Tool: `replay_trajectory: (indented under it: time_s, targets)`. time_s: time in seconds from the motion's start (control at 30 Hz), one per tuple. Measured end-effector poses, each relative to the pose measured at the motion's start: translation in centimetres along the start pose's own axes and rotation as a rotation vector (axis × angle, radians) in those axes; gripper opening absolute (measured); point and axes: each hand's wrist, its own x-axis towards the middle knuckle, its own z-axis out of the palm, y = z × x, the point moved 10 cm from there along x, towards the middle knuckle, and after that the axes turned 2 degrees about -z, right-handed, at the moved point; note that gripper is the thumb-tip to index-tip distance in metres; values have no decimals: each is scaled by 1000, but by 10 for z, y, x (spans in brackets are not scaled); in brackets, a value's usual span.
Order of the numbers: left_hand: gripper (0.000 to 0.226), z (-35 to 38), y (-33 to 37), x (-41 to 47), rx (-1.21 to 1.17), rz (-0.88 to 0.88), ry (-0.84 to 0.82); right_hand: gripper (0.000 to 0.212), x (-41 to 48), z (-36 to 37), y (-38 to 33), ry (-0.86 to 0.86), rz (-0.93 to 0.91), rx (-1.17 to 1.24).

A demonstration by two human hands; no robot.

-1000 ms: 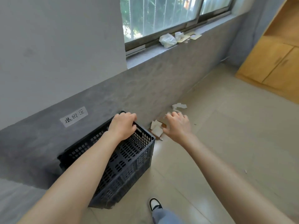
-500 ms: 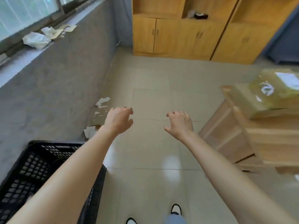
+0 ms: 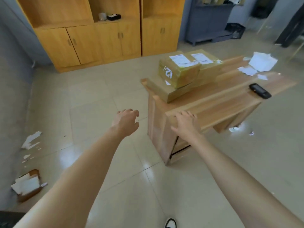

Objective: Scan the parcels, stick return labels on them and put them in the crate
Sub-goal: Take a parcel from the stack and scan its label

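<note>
Crate [image 3: 6,219] slid down to a dark sliver at lower left, wooden table [image 3: 222,99] now right of centre, both hands empty, left hand [image 3: 125,123] loosely curled over open floor tiles [image 3: 92,99], right hand [image 3: 186,125] fingers spread at table's near corner, parcels [image 3: 179,71] stacked on its far-left edge, scanner [image 3: 259,93] at right.

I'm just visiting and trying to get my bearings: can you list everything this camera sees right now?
parcels: at least three, brown, stacked on the table's left end
table: one, light wood, right of centre
scanner: one, black, lying on the table
paper sheets: several, white, table's far end
cabinets: a row, yellow wood, back wall
paper scraps: several, white, floor at left
left hand: open, empty, over the floor
right hand: open, empty, by the table's near corner
</note>
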Motion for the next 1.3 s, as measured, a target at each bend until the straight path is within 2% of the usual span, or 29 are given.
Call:
replay_trajectory:
  time_s: [0.17, 0.3, 0.63, 0.8, 1.0, 1.3]
  targets:
    - [36, 7, 136, 61, -27, 157, 45, 47, -10, -22, 137, 26, 148, -32]
    - [34, 9, 218, 92, 31, 290, 77, 47, -23, -36, 224, 57, 300, -19]
    - [36, 20, 351, 183, 51, 476, 26, 36, 0, -33, 350, 55, 452, -49]
    - [31, 16, 403, 261, 65, 525, 52, 40, 54, -35, 409, 30, 480, -72]
    - [31, 2, 442, 373, 17, 506, 55, 45, 147, -60, 479, 9, 496, -114]
    - [33, 15, 455, 491, -33, 375, 27, 50, 258, -57, 536, 10, 359, -86]
